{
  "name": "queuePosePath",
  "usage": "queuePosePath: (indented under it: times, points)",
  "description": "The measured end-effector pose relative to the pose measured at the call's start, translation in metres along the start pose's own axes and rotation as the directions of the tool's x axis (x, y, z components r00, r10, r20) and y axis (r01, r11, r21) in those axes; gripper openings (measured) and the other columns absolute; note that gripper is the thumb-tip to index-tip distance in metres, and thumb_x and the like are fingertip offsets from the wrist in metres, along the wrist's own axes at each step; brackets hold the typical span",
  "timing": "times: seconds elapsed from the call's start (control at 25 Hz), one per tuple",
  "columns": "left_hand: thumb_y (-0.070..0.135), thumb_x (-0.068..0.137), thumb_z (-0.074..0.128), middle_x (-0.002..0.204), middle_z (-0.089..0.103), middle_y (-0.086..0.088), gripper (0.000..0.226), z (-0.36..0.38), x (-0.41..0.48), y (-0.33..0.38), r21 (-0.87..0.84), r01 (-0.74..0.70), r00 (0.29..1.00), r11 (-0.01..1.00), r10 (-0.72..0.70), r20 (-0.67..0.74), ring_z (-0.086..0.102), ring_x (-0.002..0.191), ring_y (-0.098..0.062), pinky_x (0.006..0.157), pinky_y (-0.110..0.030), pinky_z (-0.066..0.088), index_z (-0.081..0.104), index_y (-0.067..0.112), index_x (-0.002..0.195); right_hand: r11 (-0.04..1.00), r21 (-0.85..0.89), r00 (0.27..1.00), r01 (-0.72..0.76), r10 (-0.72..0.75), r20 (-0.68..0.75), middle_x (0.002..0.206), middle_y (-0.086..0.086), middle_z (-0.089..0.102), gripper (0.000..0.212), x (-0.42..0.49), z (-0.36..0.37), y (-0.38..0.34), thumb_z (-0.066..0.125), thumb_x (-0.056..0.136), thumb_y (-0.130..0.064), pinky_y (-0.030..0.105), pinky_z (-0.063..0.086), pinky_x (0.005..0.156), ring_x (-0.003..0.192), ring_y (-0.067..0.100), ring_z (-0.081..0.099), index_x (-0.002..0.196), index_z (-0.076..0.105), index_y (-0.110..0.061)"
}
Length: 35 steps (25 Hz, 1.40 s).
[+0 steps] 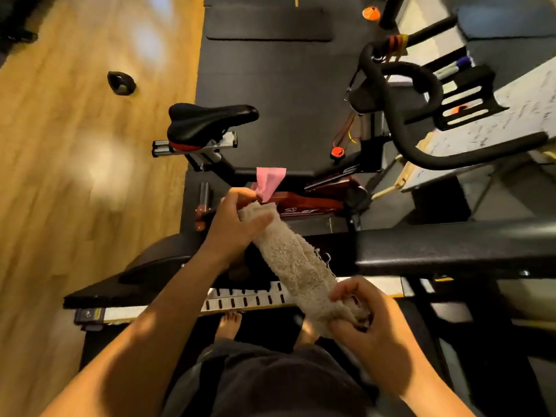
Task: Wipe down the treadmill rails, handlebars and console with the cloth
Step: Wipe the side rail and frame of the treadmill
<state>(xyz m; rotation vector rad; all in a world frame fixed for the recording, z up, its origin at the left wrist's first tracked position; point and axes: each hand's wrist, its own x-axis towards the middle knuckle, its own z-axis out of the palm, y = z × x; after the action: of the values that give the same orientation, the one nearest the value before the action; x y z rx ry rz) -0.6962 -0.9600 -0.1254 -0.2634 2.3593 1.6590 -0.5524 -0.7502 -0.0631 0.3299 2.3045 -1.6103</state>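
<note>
A beige terry cloth (293, 263) is stretched in a twisted roll between my two hands, above the treadmill. My left hand (237, 219) grips its upper end, where a pink tag or cloth piece (269, 182) sticks out. My right hand (365, 316) grips the lower end, fingers curled round the bunched fabric. The treadmill's black handrail (451, 246) runs across to the right behind the cloth. Its side rail (240, 299), white with black slots, lies below my hands. My bare feet (229, 325) stand on the dark deck.
A spin bike stands just beyond the treadmill, with its black saddle (207, 120) and curved handlebars (421, 115). A whiteboard (496, 115) leans at the right. An orange cone (371, 12) and a mat (267, 24) lie on the black floor; wooden floor lies left.
</note>
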Motion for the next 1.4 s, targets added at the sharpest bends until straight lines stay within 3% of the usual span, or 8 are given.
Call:
queuePosePath:
  times: [0.2, 0.32, 0.48, 0.64, 0.8, 0.96, 1.16, 1.4]
  points:
    - [0.034, 0.093, 0.057, 0.122, 0.061, 0.006, 0.029, -0.004, 0.002, -0.008, 0.21, -0.286, 0.883, 0.935, 0.172, 0.436, 0.055, 0.115, -0.009, 0.1, -0.028, 0.042, 0.061, 0.026, 0.121, 0.98, 0.165, 0.927, -0.109, 0.16, -0.338, 0.08, -0.006, 0.063, 0.027, -0.018, 0.067, 0.006, 0.076, 0.076, -0.003, 0.013, 0.042, 0.058, 0.067, 0.004, 0.058, 0.088, 0.061, -0.023]
    - [0.043, 0.094, 0.051, 0.127, 0.062, 0.009, 0.039, -0.006, -0.006, -0.011, 0.178, -0.467, 0.742, 0.866, 0.274, 0.612, 0.055, 0.118, -0.007, 0.105, -0.03, 0.04, 0.058, 0.025, 0.128, 0.917, 0.354, 0.712, -0.182, 0.371, -0.596, 0.103, -0.005, 0.062, 0.037, -0.002, 0.099, 0.022, 0.076, 0.08, -0.018, 0.012, 0.045, 0.066, 0.08, -0.001, 0.059, 0.11, 0.055, -0.02]
    - [0.061, 0.085, 0.051, 0.136, 0.054, 0.019, 0.056, -0.006, 0.012, -0.017, 0.12, -0.373, 0.615, 0.92, 0.148, 0.775, 0.046, 0.129, -0.003, 0.113, -0.04, 0.032, 0.05, 0.037, 0.135, 0.868, 0.45, 0.511, -0.211, 0.49, -0.706, 0.128, -0.002, 0.048, 0.061, 0.011, 0.132, 0.021, 0.071, 0.084, -0.037, 0.025, 0.041, 0.089, 0.113, 0.01, 0.049, 0.135, 0.041, -0.024]
    - [0.046, 0.09, 0.053, 0.144, 0.048, 0.011, 0.058, -0.003, 0.02, -0.011, 0.095, -0.246, 0.539, 0.965, 0.055, 0.841, 0.042, 0.132, -0.001, 0.115, -0.029, 0.029, 0.043, 0.026, 0.143, 0.691, 0.722, 0.653, 0.026, 0.535, -0.536, 0.116, -0.009, 0.062, 0.062, 0.044, 0.144, -0.004, 0.06, 0.079, -0.061, 0.034, 0.045, 0.098, 0.106, 0.009, 0.059, 0.124, 0.056, -0.019]
    - [0.027, 0.101, 0.043, 0.15, 0.039, 0.008, 0.048, -0.008, 0.014, -0.012, 0.101, -0.286, 0.513, 0.953, 0.064, 0.856, 0.036, 0.131, 0.003, 0.094, 0.001, 0.029, 0.035, 0.027, 0.147, 0.67, 0.738, 0.608, 0.074, 0.557, -0.566, 0.122, -0.008, 0.063, 0.075, 0.06, 0.158, -0.017, 0.063, 0.072, -0.065, 0.036, 0.044, 0.103, 0.112, 0.012, 0.06, 0.133, 0.049, -0.025]
    - [0.025, 0.1, 0.041, 0.151, 0.032, 0.017, 0.049, -0.022, 0.004, -0.01, 0.083, -0.261, 0.537, 0.962, 0.073, 0.84, 0.026, 0.138, 0.002, 0.112, -0.019, 0.019, 0.032, 0.032, 0.148, 0.58, 0.806, 0.607, 0.114, 0.602, -0.519, 0.14, -0.005, 0.047, 0.071, 0.071, 0.193, -0.03, 0.048, 0.092, -0.057, 0.025, 0.033, 0.098, 0.118, 0.009, 0.046, 0.15, 0.023, -0.027]
    - [0.032, 0.103, 0.037, 0.153, 0.029, 0.013, 0.048, -0.053, -0.004, -0.018, 0.131, -0.248, 0.571, 0.96, 0.035, 0.82, 0.028, 0.132, 0.003, 0.109, -0.02, 0.021, 0.027, 0.031, 0.15, 0.638, 0.748, 0.624, 0.185, 0.511, -0.591, 0.127, -0.012, 0.048, 0.048, 0.066, 0.24, -0.048, 0.036, 0.101, -0.042, 0.021, 0.033, 0.099, 0.113, 0.005, 0.046, 0.146, 0.032, -0.024]
    - [0.037, 0.102, 0.038, 0.141, 0.05, -0.002, 0.042, 0.004, 0.011, 0.014, 0.162, -0.503, 0.491, 0.849, 0.126, 0.862, 0.046, 0.13, -0.017, 0.112, -0.036, 0.032, 0.046, 0.016, 0.138, 0.611, 0.786, 0.418, 0.096, 0.692, -0.589, 0.138, 0.002, 0.049, 0.062, 0.091, 0.166, -0.031, 0.035, 0.096, -0.055, 0.033, 0.04, 0.098, 0.115, 0.017, 0.05, 0.147, 0.028, -0.021]
